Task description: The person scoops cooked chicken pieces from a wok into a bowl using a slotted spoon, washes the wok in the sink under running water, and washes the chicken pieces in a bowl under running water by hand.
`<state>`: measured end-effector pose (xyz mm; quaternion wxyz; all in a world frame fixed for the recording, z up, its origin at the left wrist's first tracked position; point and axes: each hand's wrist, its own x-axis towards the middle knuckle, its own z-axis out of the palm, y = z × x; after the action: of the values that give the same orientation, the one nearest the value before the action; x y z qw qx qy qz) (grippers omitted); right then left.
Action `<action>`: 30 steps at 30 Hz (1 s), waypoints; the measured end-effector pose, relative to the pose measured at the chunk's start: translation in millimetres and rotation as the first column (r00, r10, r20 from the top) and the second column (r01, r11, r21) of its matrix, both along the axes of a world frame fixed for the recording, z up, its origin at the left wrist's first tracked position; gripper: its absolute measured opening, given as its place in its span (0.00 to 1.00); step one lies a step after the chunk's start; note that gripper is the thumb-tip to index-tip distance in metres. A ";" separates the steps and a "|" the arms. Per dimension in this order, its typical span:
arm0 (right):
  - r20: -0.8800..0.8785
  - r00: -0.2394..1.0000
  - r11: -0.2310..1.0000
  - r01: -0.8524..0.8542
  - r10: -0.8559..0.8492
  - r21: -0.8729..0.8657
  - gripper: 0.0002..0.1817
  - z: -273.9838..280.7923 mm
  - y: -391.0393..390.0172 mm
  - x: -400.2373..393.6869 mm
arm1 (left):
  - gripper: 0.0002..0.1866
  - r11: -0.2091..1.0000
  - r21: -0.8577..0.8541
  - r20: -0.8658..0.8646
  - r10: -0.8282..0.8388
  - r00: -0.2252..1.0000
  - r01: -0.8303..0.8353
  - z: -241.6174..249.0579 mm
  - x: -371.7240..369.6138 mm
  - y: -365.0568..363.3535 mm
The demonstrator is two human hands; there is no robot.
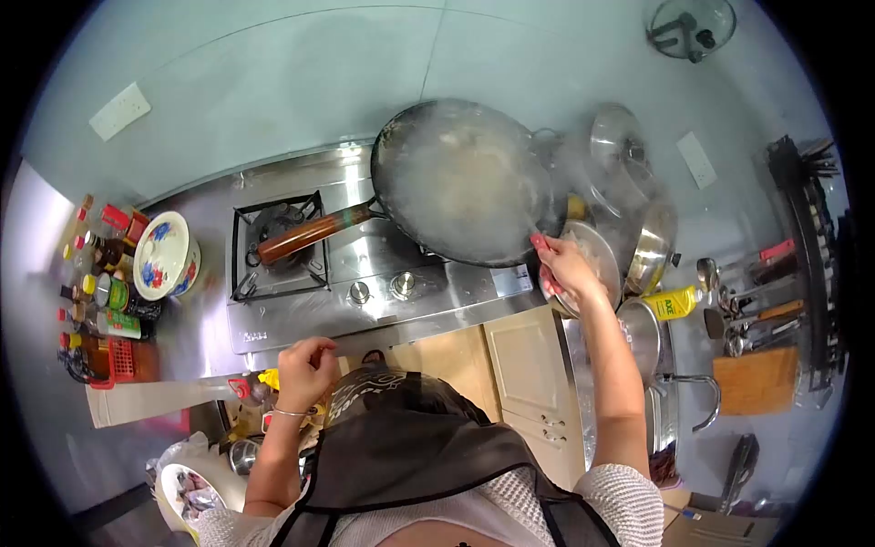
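A large black wok (460, 182) with a wooden handle (314, 232) sits on the right side of the gas stove. Thick steam hides most of the pale contents inside it. My right hand (565, 266) is at the wok's lower right rim, its fingers pinched together. Something pink shows at the fingertips, and I cannot make out what they hold. Beneath that hand is a pale round bowl (602, 255), partly covered by it. My left hand (307, 365) hangs in front of the stove's edge, fingers curled in, with nothing visible in it.
Steel lids and a pan (652, 246) lean at the right wall, beside a yellow bottle (673, 303) and a sink tap (702, 401). Utensils and a cutting board (755, 381) hang there. On the left stand a flowered enamel pot (167, 255) and several sauce bottles (114, 292).
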<state>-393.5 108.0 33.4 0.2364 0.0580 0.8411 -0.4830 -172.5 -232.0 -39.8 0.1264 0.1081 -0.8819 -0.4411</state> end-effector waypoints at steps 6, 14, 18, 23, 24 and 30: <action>0.274 0.961 0.978 0.039 0.019 -0.207 0.15 13.2 -1.8 17.0 | 0.05 0.994 0.073 0.015 0.076 0.997 -0.077 1.9 6.2 -0.4; 0.380 0.920 0.873 0.102 0.100 -0.477 0.18 2.7 -13.2 30.9 | 0.05 0.997 0.068 0.052 0.032 0.998 -0.035 3.1 7.2 0.3; 0.415 0.904 0.809 0.167 0.102 -0.563 0.19 -1.0 -19.5 29.9 | 0.06 0.999 0.027 0.106 0.026 0.994 -0.029 4.8 7.5 -0.4; 0.437 0.895 0.775 0.216 0.086 -0.595 0.20 3.6 -26.0 28.5 | 0.06 0.999 0.037 0.120 0.030 0.992 -0.035 8.6 7.3 3.0; 0.429 0.898 0.777 0.204 0.093 -0.596 0.20 3.7 -26.6 29.2 | 0.06 0.999 0.034 0.121 0.025 0.992 -0.029 8.7 7.5 3.6; 0.338 0.936 0.856 0.095 0.096 -0.508 0.19 6.2 -27.2 39.4 | 0.06 1.000 -0.002 0.088 0.023 0.996 -0.023 4.7 9.0 6.2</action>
<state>-354.1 80.8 39.5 0.3898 0.0776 0.6244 -0.6724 -163.5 -225.8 -35.0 0.0924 0.1376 -0.8855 -0.4341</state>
